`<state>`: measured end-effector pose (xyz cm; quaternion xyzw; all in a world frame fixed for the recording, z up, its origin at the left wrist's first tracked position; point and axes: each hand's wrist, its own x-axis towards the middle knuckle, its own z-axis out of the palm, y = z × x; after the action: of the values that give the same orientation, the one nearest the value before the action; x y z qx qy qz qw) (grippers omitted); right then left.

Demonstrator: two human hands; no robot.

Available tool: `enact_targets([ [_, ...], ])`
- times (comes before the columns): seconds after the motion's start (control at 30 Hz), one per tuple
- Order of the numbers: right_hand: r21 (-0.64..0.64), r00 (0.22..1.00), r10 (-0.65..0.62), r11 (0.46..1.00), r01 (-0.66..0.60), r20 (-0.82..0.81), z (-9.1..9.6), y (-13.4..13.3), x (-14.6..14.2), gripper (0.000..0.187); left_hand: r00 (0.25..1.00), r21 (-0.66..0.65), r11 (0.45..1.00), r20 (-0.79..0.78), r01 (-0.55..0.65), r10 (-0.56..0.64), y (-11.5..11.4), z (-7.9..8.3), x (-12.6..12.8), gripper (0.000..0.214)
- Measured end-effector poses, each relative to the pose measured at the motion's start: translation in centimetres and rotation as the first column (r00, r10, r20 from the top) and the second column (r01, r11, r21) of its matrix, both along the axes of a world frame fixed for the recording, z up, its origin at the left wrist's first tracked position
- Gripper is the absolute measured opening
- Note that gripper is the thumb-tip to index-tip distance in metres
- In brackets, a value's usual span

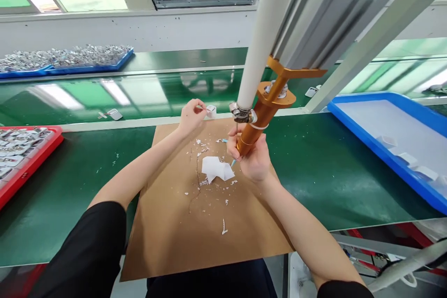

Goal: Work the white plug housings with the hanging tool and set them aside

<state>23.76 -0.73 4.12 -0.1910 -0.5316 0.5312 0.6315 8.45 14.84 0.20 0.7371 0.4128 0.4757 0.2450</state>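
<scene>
My left hand (pixel 193 114) is reached out to the far edge of the brown board, thumb and fingers pinched together. At its fingertips is a small white square part (pixel 211 111). My right hand (pixel 255 158) is closed about the lower end of an orange metal cylinder (pixel 255 131), which hangs on a bracket; the palm is partly behind it. Light blue tips (pixel 233 163) stick out beside the right fingers, and what they belong to is hidden. White paper-like pieces (pixel 218 168) lie below on the brown board (pixel 209 233) among white shavings.
A red tray (pixel 56 142) of parts stands at the left, a blue tray (pixel 391 146) with several white pieces at the right. Another white part (pixel 114 114) lies on the far green belt. A white hose (pixel 260 37) and a slanted post (pixel 366 32) come down from above.
</scene>
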Motion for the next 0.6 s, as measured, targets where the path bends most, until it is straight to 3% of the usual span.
enact_targets([
  [0.03, 0.01, 1.0, 0.002, 1.0, -0.002, -0.007, 0.1, 0.0, 0.0, 0.053, 0.998, -0.038, 0.999, 0.05, 0.029, -0.027, -1.8, -0.1, -0.7, 0.007],
  [0.1, 0.02, 1.0, 0.008, 1.0, -0.008, -0.005, 0.1, -0.1, -0.1, 0.052, 0.975, -0.108, 0.972, 0.103, 0.207, -0.197, -5.6, -0.5, -2.0, 0.004],
  [0.2, 0.03, 1.0, 0.023, 0.999, -0.023, 0.008, 0.3, -0.3, -0.1, 0.05, 0.949, -0.076, 0.948, 0.082, 0.309, -0.303, -10.6, -0.9, -3.4, 0.004],
  [0.27, 0.042, 0.999, 0.033, 0.999, -0.033, 0.012, 0.4, -0.5, -0.1, 0.05, 0.94, -0.009, 0.94, -0.003, 0.34, -0.34, -12.6, -1.1, -3.8, 0.008],
  [0.47, 0.07, 0.997, 0.043, 0.996, -0.047, 0.059, 0.9, -1.1, -0.3, 0.055, 0.897, 0.06, 0.917, -0.245, 0.394, -0.369, -13.8, -1.8, -4.0, 0.031],
  [0.6, 0.028, 0.989, 0.107, 0.993, -0.111, 0.103, 1.1, -1.5, -0.3, 0.056, 0.85, 0.169, 0.922, -0.472, 0.348, -0.234, -13.9, -2.2, -3.7, 0.043],
])
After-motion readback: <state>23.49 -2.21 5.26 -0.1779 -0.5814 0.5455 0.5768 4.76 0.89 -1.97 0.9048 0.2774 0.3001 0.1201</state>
